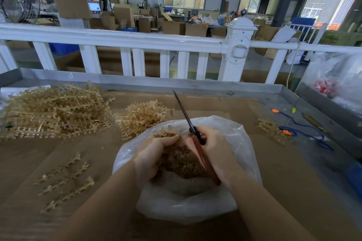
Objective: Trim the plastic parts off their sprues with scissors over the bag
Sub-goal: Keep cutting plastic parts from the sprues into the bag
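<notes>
A clear plastic bag [184, 207] lies open on the cardboard-covered table in front of me. Over its mouth both hands cup a heap of small tan plastic parts [182, 158]. My left hand [152, 154] curls around the left side of the heap. My right hand [211, 143] grips scissors [186, 115] with red-brown handles; the dark blades are together and point up and away. A large pile of tan sprues [54, 109] lies at the far left, a smaller pile [145, 117] sits just beyond the bag.
Loose sprues [66, 182] lie near the left front, and another sprue [272, 129] lies right of the bag. A blue cord with orange clips [305, 129] is at the right. A white railing [125, 39] runs behind the metal-edged table [195, 84]. A bag of red-and-white items [333, 84] stands far right.
</notes>
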Tool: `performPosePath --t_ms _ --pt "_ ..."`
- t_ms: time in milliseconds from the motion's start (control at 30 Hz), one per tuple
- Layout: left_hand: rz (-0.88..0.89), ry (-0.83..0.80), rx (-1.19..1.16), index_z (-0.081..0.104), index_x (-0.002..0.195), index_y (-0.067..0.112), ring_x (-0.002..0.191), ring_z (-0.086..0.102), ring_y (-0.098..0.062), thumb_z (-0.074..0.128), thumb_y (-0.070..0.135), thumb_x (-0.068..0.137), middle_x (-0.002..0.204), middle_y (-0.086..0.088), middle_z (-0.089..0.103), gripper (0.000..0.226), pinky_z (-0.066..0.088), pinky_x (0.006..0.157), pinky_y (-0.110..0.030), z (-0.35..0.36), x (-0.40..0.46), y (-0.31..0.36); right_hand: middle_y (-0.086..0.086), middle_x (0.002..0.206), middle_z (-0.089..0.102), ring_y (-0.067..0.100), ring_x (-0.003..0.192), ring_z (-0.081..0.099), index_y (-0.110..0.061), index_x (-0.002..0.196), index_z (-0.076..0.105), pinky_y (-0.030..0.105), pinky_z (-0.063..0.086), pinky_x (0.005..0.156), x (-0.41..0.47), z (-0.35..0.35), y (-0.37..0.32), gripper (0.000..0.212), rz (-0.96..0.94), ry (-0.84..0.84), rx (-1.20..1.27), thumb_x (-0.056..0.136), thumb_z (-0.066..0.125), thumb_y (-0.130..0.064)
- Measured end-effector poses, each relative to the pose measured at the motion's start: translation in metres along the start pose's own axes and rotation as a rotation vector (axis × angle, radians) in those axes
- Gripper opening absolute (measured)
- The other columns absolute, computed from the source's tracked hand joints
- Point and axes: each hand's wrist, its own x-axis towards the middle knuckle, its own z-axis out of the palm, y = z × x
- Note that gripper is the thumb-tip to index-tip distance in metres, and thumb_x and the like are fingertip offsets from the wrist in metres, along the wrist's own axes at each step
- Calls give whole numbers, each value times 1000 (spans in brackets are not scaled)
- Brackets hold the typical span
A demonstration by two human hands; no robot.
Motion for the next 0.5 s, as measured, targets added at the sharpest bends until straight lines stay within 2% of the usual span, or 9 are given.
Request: performPosePath --t_ms 33,67,133,167,233,367,500 --pt "5 -28 -19 61 113 8 93 68 -31 78 24 63 97 -15 72 55 55 80 -45 1 1 1 4 86 70 16 83 66 -11 94 67 29 53 78 2 0 -3 13 28 -13 43 88 66 -22" --pt "18 -52 -40 62 111 7 87 69 -29 78 26 59 94 -14 73 58 57 76 -42 2 1 2 4 85 70 18 82 67 -11 92 67 32 54 79 3 0 -5 11 48 -10 72 87 67 -20" --pt "73 -83 -59 66 102 6 68 67 -19 79 26 57 82 -10 72 51 54 55 -28 2 0 6 3 78 68 21 76 67 -17 84 64 35 55 75 5 0 -5 7 69 45 123 85 69 -14" --pt "104 -99 -67 68 98 6 65 66 -17 80 24 56 80 -9 71 47 51 51 -25 1 -1 8 0 74 66 21 72 66 -22 79 61 33 55 71 6 0 -4 15 81 84 147 84 69 -11" --pt "150 -128 -75 69 100 8 69 68 -16 80 18 54 85 -8 72 49 53 55 -24 -4 -3 10 -6 69 64 14 66 63 -28 77 58 24 53 64 7 0 -3 22 106 150 173 84 69 -10" --pt "118 -151 -118 61 107 5 67 70 -17 76 1 53 79 -5 73 55 56 55 -24 -11 -8 10 1 71 65 19 68 64 -27 80 57 30 54 63 8 -1 -1 23 144 237 243 86 67 -7" --pt "67 -192 -116 62 104 1 55 63 -12 73 -1 57 68 -4 68 48 51 48 -18 -9 -11 6 5 68 65 21 65 65 -26 78 57 30 54 59 7 -2 -1 26 152 261 254 84 67 -3"
